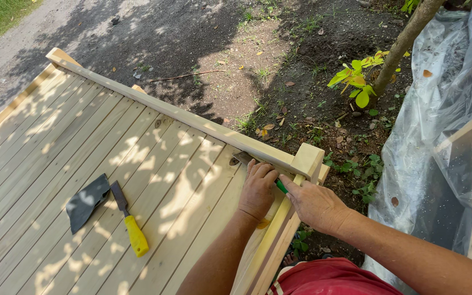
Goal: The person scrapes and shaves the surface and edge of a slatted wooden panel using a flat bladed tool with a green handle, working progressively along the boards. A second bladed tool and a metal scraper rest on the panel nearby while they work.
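Observation:
My left hand (258,188) presses down on the corner of a slatted wooden platform (83,164), its fingers on a flat metal blade (242,158) that lies against the rail (192,117). My right hand (315,205) rests on the side rail beside it, fingers closed round a green handle (281,186) of the same tool. Both hands sit just below the square corner post (308,158).
A yellow-handled chisel (128,218) and a dark grey flat piece (86,201) lie on the slats at the left. Bare soil, weeds and a thin tree trunk (402,43) lie beyond the rail. Clear plastic sheeting (438,136) covers something at the right.

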